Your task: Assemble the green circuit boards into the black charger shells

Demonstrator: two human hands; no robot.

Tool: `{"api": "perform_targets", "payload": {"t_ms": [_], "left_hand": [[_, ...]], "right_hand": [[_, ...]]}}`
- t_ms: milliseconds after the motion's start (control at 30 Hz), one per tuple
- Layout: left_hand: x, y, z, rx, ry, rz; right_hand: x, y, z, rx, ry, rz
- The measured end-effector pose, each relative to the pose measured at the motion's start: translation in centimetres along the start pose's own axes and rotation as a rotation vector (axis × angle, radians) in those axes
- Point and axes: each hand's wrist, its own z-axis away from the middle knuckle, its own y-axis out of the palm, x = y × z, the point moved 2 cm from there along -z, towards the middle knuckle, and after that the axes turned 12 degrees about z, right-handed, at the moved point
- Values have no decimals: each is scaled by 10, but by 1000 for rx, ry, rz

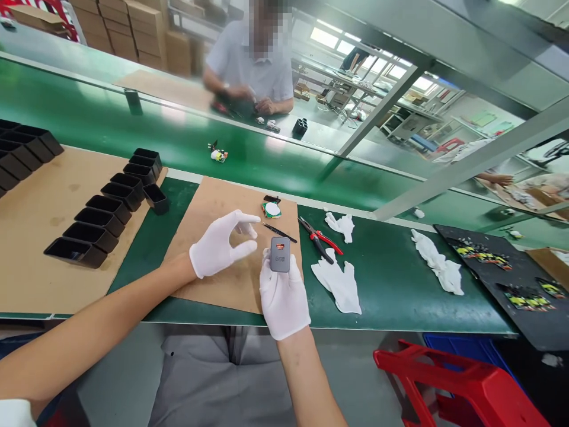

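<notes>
A row of black rectangular casings [98,220] stands along the left cardboard sheet [53,196]. The left hand [217,246], gloved, is poised over the centre cardboard sheet [213,204], thumb and fingers apart. A green circuit board [271,209] with a white disc lies beyond a slim black pointed tool [281,232]. The gloved right hand [285,302] grips the grey rectangular housing [280,261], near this tool. Red-and-black pliers [318,236] lie to the right, near white gloves [338,281].

Grey floor [351,373] | red stool [502,388], lower right | stacked cartons [144,32], upper left | bright windows [323,38]
</notes>
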Motion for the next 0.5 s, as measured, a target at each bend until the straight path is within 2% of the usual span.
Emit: {"api": "perform_targets", "payload": {"t_ms": [167,333,433,500], "left_hand": [[-5,14,10,135,200,-142],[-2,20,15,184,207,-290],[-7,19,16,158,249,-192],[-12,18,15,124,210,-59]], "right_hand": [[-6,-8,-10,17,41,13],[-12,-8,-4,31,24,78],[-12,-3,2,39,16,104],[-11,1,4,50,13,110]]}}
